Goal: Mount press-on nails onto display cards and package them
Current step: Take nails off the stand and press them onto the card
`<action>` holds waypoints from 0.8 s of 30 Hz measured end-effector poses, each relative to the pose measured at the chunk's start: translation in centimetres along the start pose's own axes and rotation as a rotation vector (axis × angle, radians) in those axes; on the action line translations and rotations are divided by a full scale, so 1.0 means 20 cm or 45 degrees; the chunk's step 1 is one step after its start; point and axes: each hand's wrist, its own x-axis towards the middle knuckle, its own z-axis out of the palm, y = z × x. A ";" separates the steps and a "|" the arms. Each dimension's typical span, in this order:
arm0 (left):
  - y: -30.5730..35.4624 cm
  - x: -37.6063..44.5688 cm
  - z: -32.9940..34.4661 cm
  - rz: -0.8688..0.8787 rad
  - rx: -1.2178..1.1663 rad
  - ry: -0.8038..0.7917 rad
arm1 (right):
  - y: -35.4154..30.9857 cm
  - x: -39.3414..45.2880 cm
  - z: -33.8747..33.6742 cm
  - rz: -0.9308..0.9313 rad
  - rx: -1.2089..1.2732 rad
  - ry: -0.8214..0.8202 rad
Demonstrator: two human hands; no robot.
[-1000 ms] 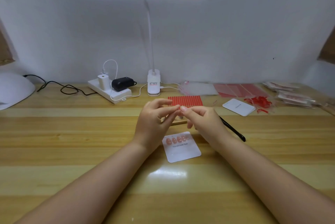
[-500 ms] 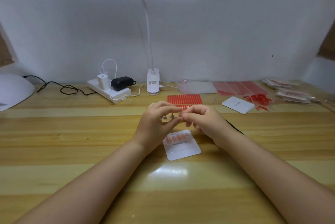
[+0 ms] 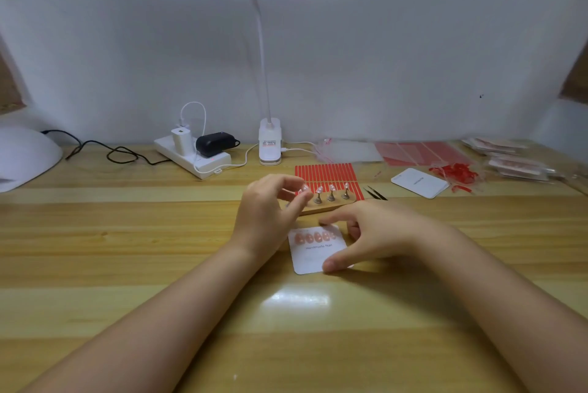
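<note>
The left hand [image 3: 265,211] had its fingers [image 3: 291,181] curled, the tips pinching a small pale nail [image 3: 304,189] just at the left end of the wooden stand [image 3: 321,207]; motion blur made it hard to tell whether the nail was free of its peg. The right hand [image 3: 378,233] lay spread and relaxed over the card [image 3: 315,254], its thumb [image 3: 334,264] pressing the card's lower right corner and its forefinger [image 3: 327,220] reaching to the card's top edge, gripping nothing. The card lay flat on the table [image 3: 127,249] between the two wrists, with a row of five pink nails [image 3: 315,237] stuck along its top and a line of print beneath them.

The stand sat at twelve o'clock from the card, just beyond it, carrying three more nails [image 3: 332,189] upright on metal pegs. Behind the stand lay a red strip sheet [image 3: 324,172]. At two o'clock from the card were black tweezers [image 3: 377,193], then a blank card [image 3: 419,182], red scraps [image 3: 455,171], and clear bags [image 3: 350,151] farther back. Packed sets [image 3: 509,160] were stacked at the far right edge. At eleven o'clock stood the lamp base [image 3: 269,146] and a power strip [image 3: 194,155] with two plugs; a white dome [image 3: 25,155] sat at nine o'clock.
</note>
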 end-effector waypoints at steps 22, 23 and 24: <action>-0.03 -0.02 0.05 -0.170 0.162 -0.352 | 0.01 0.02 0.03 0.052 -0.030 0.086; -0.03 -0.02 0.05 -0.192 0.086 -0.346 | 0.02 0.02 0.03 0.054 -0.009 0.103; -0.03 -0.02 0.05 -0.209 0.018 -0.334 | 0.02 0.02 0.03 0.054 0.023 0.122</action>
